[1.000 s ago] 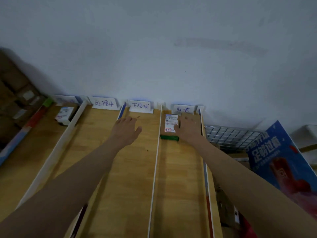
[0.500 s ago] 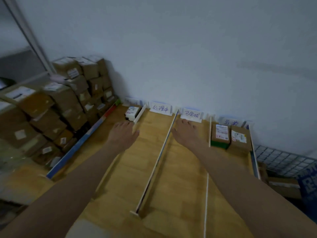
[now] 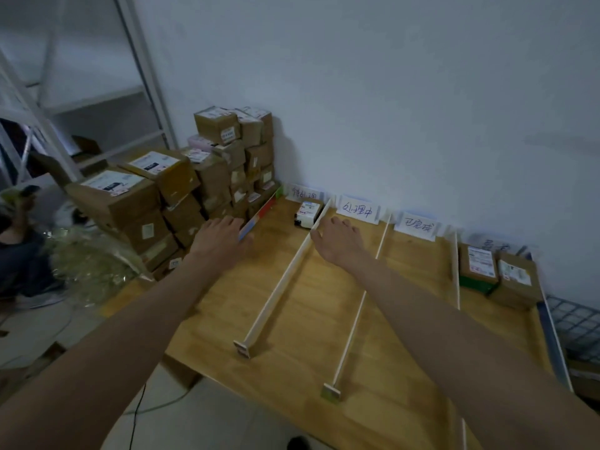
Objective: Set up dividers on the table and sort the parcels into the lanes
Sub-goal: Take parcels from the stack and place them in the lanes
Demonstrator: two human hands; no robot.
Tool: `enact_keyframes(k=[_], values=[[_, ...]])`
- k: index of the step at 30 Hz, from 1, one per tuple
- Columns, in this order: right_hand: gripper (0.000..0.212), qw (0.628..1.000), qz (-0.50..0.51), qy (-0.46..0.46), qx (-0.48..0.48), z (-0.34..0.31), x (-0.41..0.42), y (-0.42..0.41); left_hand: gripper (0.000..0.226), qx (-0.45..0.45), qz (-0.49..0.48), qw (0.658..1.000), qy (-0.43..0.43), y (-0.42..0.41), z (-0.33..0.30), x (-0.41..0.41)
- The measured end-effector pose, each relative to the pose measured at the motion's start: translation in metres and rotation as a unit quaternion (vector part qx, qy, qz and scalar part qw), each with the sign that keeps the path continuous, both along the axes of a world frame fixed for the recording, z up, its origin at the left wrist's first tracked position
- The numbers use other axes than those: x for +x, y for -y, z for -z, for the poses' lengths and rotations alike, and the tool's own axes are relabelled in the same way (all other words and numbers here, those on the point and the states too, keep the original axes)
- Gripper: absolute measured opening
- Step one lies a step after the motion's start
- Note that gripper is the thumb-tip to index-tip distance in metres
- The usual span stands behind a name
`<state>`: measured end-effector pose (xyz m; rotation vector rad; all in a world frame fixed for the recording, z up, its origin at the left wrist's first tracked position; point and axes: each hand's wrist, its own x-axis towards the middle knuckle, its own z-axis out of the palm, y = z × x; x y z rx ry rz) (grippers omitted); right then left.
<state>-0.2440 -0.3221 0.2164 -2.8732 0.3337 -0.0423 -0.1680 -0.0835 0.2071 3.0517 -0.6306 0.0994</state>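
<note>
**Sorting table with white dividers and stacked parcels**

A pale, matte wall backs a smooth plywood table (image 3: pixel 292 319) that fills the centre and right of the frame. Thin white strip dividers (image 3: pixel 279 287) run from the wall toward the viewer, two of them ending in small square feet, and split the top into lanes. Handwritten paper signs (image 3: pixel 358 210) stand at the wall end of each lane; the Chinese characters are partly legible, one reading 处理中, another 已完成. A small white labelled box (image 3: pixel 306 214) lies in the leftmost lane, upper centre. Two brown cardboard parcels (image 3: pixel 498 274) with white shipping labels sit side by side in the far right lane. At upper left, a heap of taped cardboard boxes (image 3: pixel 181 190) stands beside the table. The left hand (image 3: pixel 220 241) reaches, fingers straight, over the table's left edge, holding nothing. The right hand (image 3: pixel 339 243) is spread, fingers relaxed, beside the first divider; contact is unclear.
</note>
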Motion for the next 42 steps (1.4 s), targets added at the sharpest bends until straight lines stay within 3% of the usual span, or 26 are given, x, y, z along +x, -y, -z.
enact_keyframes(k=[6, 13, 17, 20, 28, 33, 38, 42], values=[[0.049, 1.000, 0.018, 0.012, 0.010, -0.009, 0.066, -0.020, 0.056, -0.007, 0.025, 0.999, 0.027, -0.013, -0.015, 0.068], [0.049, 0.999, 0.032, 0.027, 0.027, -0.013, 0.160, -0.038, 0.045, 0.000, 0.048, 0.999, 0.019, -0.017, -0.057, 0.160], [0.045, 0.998, 0.038, 0.036, 0.030, -0.025, 0.205, -0.051, 0.038, 0.011, 0.071, 0.996, 0.057, -0.029, -0.079, 0.206], [0.046, 0.998, 0.035, 0.032, 0.034, -0.034, 0.233, -0.066, 0.048, -0.035, 0.040, 0.997, 0.060, -0.045, -0.089, 0.239], [0.049, 0.990, 0.059, 0.039, 0.119, -0.057, 0.315, -0.116, 0.059, -0.045, 0.047, 0.995, 0.073, -0.090, -0.097, 0.350], [0.031, 0.966, 0.084, 0.058, 0.239, -0.069, 0.367, -0.151, 0.063, -0.095, 0.043, 0.995, 0.005, -0.102, -0.101, 0.421], [0.027, 0.945, 0.118, 0.056, 0.300, -0.077, 0.421, -0.175, 0.070, -0.199, 0.024, 0.977, -0.079, -0.093, -0.099, 0.475], [0.043, 0.904, 0.160, 0.069, 0.391, -0.076, 0.448, -0.186, 0.067, -0.282, -0.006, 0.945, -0.165, -0.081, -0.090, 0.495]])
